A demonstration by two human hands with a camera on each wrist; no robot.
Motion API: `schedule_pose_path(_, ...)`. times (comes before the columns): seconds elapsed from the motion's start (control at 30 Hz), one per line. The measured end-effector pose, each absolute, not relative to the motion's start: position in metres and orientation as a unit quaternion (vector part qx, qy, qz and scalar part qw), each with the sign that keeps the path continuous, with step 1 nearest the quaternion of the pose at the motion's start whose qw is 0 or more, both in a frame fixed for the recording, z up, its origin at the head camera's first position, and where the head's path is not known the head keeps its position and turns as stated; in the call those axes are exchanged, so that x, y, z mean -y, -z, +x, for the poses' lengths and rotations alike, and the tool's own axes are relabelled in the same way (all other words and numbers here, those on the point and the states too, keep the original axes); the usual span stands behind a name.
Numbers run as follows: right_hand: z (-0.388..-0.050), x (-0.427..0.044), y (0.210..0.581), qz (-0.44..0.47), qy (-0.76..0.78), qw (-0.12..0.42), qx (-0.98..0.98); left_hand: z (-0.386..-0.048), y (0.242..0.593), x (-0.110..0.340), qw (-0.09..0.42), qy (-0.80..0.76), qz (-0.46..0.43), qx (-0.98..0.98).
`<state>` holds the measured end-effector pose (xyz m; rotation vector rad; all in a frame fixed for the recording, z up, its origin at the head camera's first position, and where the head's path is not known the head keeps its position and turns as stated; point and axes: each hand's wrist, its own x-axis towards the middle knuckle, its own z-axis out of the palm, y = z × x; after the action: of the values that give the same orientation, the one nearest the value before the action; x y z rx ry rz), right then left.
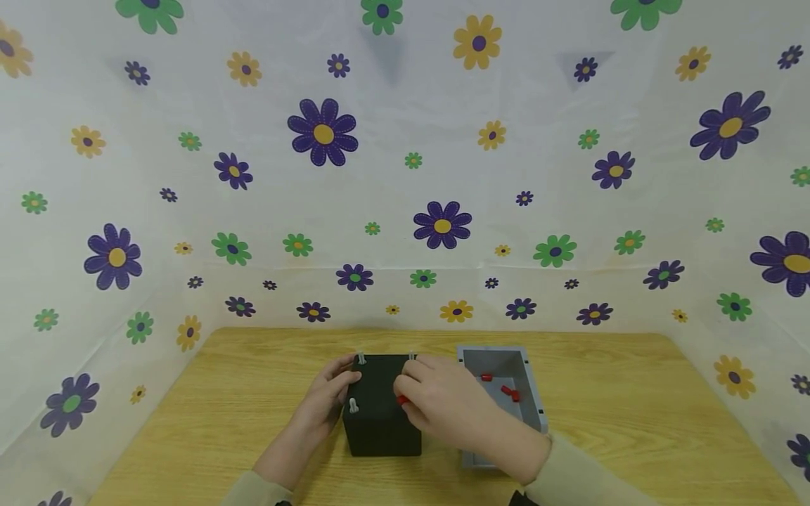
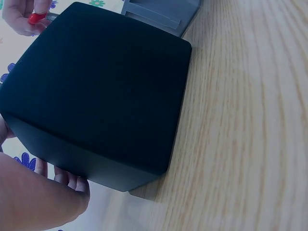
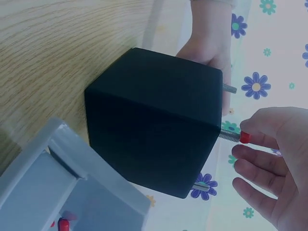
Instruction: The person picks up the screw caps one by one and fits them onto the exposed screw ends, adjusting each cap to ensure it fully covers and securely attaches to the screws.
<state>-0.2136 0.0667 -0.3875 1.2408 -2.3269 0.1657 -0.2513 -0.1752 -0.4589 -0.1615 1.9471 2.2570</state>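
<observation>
A white sheet [image 1: 380,186] printed with purple, green and yellow flowers [image 1: 323,133] hung behind and along both sides of the table [image 1: 620,400], whose top showed yellowish wood grain

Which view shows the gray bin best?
Head: most of the gray bin shows, rim and red caps inside, though the right arm covers part. Right wrist catches one corner, cut off by the frame; left wrist only a piece behind the black box.

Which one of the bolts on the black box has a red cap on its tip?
The bolt at the near right corner of the black box: the right hand pinches its red cap. The other three bolts show no cap.
</observation>
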Motion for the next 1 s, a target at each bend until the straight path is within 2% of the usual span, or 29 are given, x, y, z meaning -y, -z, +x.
schedule_pose_path(0.37, -0.215, -0.0642, 0.3891, 0.478, -0.087, 0.292, 0.824, -0.2518, 0.4593, 0.1754, 0.074, -0.754, -0.059, -0.65)
schedule_pose_path(0.7, -0.216, -0.067, 0.396, 0.467, -0.08, 0.283, 0.834, -0.2506, 0.4592, 0.1754, 0.076, -0.754, -0.061, -0.65)
schedule_pose_path(1.0, -0.2164, -0.0712, 0.3938, 0.451, -0.11, 0.309, 0.83, -0.2518, 0.4602, 0.1754, 0.083, -0.755, -0.061, -0.648)
